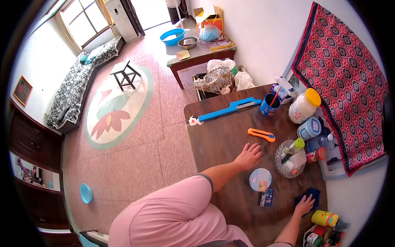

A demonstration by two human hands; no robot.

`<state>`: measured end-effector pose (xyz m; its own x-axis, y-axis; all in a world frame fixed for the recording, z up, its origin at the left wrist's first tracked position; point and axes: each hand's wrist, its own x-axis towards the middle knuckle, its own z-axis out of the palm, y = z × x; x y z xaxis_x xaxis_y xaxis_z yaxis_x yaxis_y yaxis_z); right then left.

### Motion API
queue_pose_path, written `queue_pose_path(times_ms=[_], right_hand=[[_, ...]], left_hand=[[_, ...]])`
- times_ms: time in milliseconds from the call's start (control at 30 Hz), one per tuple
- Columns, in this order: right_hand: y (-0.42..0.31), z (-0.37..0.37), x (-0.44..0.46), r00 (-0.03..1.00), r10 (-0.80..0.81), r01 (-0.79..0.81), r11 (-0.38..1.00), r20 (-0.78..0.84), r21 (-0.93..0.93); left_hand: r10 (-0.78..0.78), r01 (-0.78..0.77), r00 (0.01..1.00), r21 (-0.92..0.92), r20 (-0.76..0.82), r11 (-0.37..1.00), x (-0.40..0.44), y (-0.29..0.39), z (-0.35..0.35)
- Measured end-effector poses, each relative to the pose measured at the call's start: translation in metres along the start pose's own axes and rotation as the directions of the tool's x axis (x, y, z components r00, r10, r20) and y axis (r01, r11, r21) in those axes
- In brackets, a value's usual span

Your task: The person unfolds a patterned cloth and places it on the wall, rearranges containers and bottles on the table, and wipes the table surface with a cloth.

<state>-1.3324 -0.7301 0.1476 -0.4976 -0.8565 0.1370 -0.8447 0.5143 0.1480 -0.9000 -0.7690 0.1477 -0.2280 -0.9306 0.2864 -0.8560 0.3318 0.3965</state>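
Note:
My left hand lies palm down on the brown wooden table, fingers spread, holding nothing. Just above it is an orange utility knife. At the table's right edge my right hand presses on a bunched dark blue cloth, its fingers over the fabric. Between the hands lie a round white-and-blue lid or tin and a small dark blue printed packet. A cut-glass bowl with small bottles and a white item stands to the right of my left hand.
Along the far edge lies a long blue plastic tool. A blue cup, a yellow-lidded jar and a light blue tin line the wall side. A yellow container stands near my right hand. A red patterned cloth hangs right.

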Motion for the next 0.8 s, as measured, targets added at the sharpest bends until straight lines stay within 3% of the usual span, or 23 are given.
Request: queue_pose_path(times_ms=[333, 400, 533, 600, 700, 800], right_hand=[[-0.001, 0.002, -0.011, 1.000, -0.004, 0.004, 0.999, -0.005, -0.051], [0.000, 0.005, -0.013, 1.000, -0.013, 0.012, 0.998, -0.020, -0.054], [-0.001, 0.003, -0.019, 0.999, -0.016, 0.014, 0.999, -0.029, -0.047], [-0.005, -0.002, -0.024, 1.000, -0.007, 0.006, 0.999, -0.017, -0.050], [-0.005, -0.003, -0.030, 1.000, -0.023, 0.023, 0.999, -0.021, -0.026], [-0.003, 0.000, -0.035, 0.998, -0.044, 0.044, 0.999, -0.040, -0.008]], left_hand=[[-0.002, 0.002, 1.000, -0.026, 0.019, 1.000, 0.000, 0.001, -0.003], [0.034, -0.037, 0.994, -0.026, -0.104, 0.999, -0.001, 0.000, 0.000], [0.034, -0.037, 0.994, -0.030, -0.105, 0.999, -0.001, 0.000, -0.001], [-0.005, 0.006, 0.999, -0.028, 0.033, 1.000, 0.000, 0.000, -0.005], [0.018, -0.020, 0.998, -0.028, -0.062, 0.999, -0.001, 0.001, -0.004], [0.011, -0.013, 0.999, -0.035, -0.047, 0.999, -0.001, 0.001, -0.003]])
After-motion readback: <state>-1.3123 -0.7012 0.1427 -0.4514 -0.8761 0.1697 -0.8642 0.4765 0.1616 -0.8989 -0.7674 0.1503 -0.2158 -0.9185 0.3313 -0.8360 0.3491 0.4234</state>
